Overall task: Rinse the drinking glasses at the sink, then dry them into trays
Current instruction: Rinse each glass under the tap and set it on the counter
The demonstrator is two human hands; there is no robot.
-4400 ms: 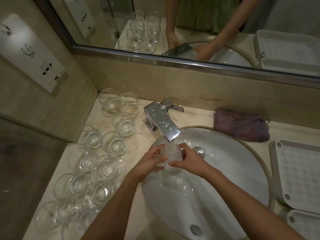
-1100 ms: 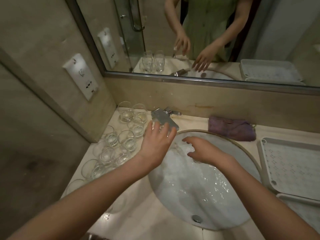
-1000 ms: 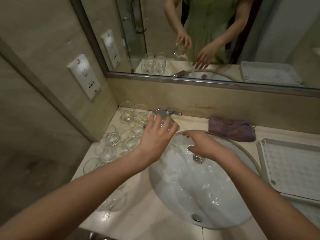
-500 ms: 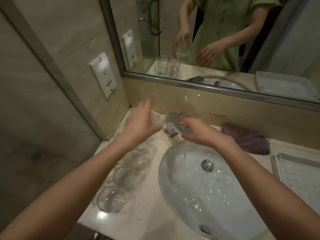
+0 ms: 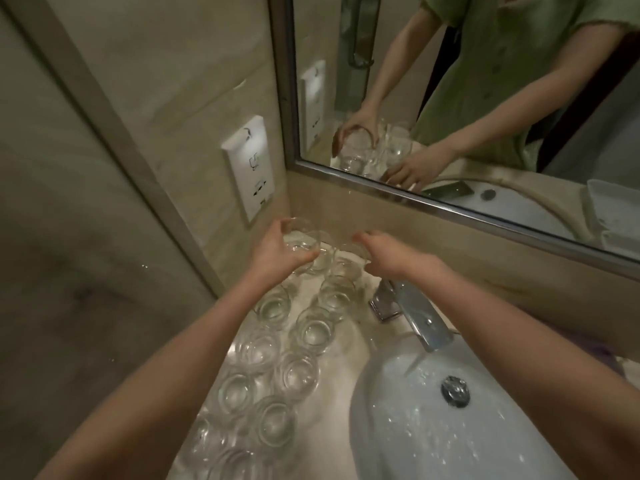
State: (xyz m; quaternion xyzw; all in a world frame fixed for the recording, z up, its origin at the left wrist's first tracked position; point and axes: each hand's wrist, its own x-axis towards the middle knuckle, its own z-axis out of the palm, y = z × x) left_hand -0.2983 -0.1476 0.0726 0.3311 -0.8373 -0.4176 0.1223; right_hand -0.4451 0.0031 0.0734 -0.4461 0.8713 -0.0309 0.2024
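Note:
Several clear drinking glasses (image 5: 299, 375) stand in two rows on the marble counter left of the sink (image 5: 398, 441). My left hand (image 5: 275, 252) grips one glass (image 5: 302, 241) by its side at the far end of the rows, near the wall corner. Just to its right, my right hand (image 5: 388, 254) reaches over a neighbouring glass (image 5: 346, 263), fingers loosely spread at its rim; whether they close on it is hidden. The mirror shows that hand with fingers spread.
The chrome faucet (image 5: 415, 315) runs water into the white basin, above the drain (image 5: 455, 391). A purple cloth (image 5: 604, 351) peeks in at the right edge. White trays (image 5: 609, 216) show only in the mirror. A socket panel (image 5: 249, 168) hangs on the left wall.
My left hand has carried a glass from the faucet to the back left corner of the counter. My right hand left the faucet and moved left over the glasses. The view turned left.

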